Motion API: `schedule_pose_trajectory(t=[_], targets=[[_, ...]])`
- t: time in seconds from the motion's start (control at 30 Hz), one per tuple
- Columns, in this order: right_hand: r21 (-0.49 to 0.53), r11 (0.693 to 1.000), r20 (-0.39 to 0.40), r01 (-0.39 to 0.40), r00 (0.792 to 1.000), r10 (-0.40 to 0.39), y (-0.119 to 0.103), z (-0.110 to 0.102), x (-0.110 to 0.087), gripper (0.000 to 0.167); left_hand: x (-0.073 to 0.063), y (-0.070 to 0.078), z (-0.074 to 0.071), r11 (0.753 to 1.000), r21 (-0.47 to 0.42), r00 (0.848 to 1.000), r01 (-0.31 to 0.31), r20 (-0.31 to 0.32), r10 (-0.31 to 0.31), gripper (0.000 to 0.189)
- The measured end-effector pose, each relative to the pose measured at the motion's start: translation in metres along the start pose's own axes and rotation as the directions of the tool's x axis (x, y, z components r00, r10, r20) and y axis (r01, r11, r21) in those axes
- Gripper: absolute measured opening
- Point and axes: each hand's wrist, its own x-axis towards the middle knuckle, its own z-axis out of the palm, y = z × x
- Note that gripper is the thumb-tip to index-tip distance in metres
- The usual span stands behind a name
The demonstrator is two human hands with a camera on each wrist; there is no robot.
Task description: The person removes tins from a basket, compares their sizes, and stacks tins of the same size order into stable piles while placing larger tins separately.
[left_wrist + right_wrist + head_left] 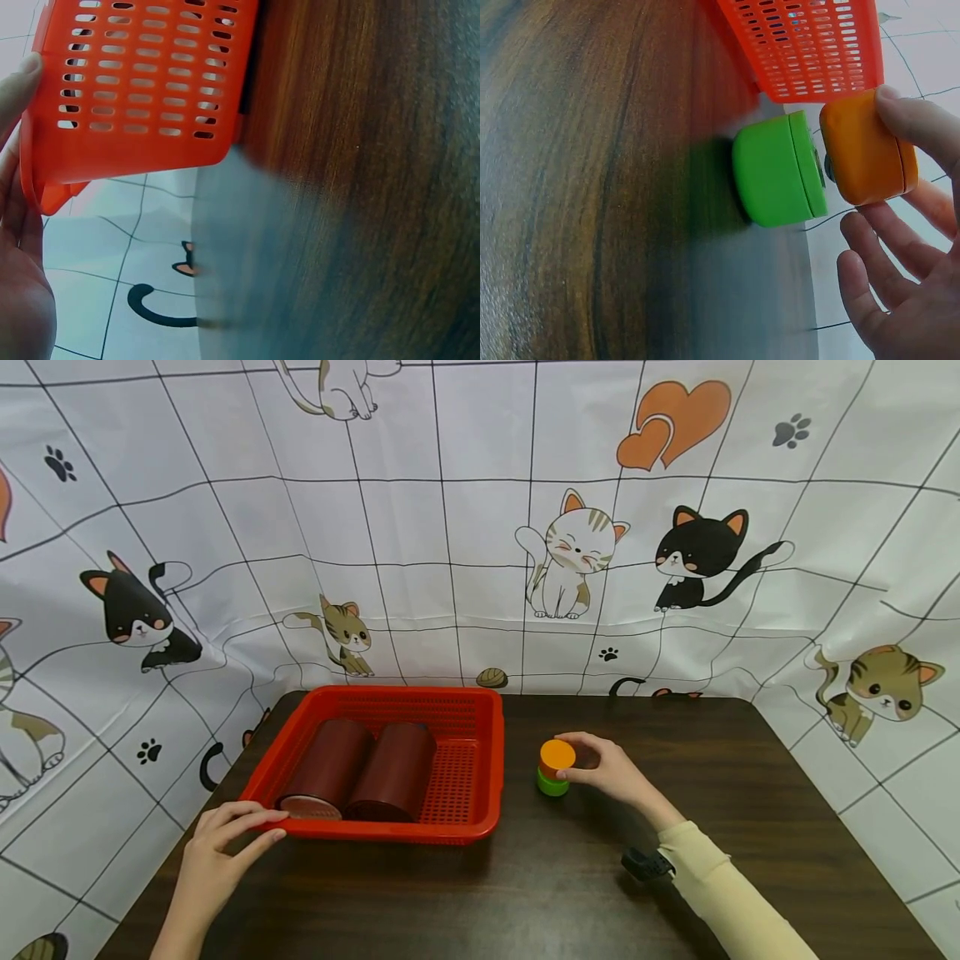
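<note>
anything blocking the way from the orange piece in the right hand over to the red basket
Nothing visible does: the head view shows only bare table between the orange piece and the red basket. The green piece is below the orange one, not between them.

Pale yellow sleeve [733, 893] (plus black wrist device [647, 863]).

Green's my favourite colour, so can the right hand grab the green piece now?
Probably not yet: the right hand pinches the orange piece just above the green piece, so it looks busy. Nothing else seems in the way.
</note>
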Motion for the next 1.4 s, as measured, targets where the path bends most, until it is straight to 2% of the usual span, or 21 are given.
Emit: schedule_pose_trajectory(t=[0.37, 0.8, 0.9, 1.13, 1.4], targets=[[-0.048, 0.999, 0.003, -0.004, 1.000, 0.004, 0.0014, 0.0010, 0.0009, 0.060, -0.0005, -0.0003, -0.0002, 1.000, 0.011, 1.000, 0.020, 0.012, -0.020, 0.032], [-0.070, 0.997, 0.012, -0.020, 1.000, 0.021, 0.0031, 0.0012, -0.0001, 0.061, 0.0003, 0.0010, 0.0002, 1.000, -0.008, 1.000, -0.017, 0.005, 0.017, 0.035], [-0.057, 0.998, 0.021, -0.015, 1.000, 0.016, 0.0031, 0.0004, -0.0007, 0.062, 0.0004, 0.0016, 0.0008, 0.999, -0.018, 1.000, -0.027, -0.001, 0.027, 0.036], [-0.021, 1.000, 0.030, -0.018, 0.999, 0.018, 0.0033, 0.0008, -0.0021, 0.061, 0.0002, 0.0026, 0.0006, 1.000, -0.006, 1.000, 0.000, 0.010, 0.001, 0.035], [-0.009, 1.000, 0.024, -0.014, 1.000, 0.014, 0.0060, 0.0024, -0.0017, 0.057, -0.0002, 0.0027, 0.0010, 1.000, 0.000, 1.000, -0.010, 0.003, 0.010, 0.036]])
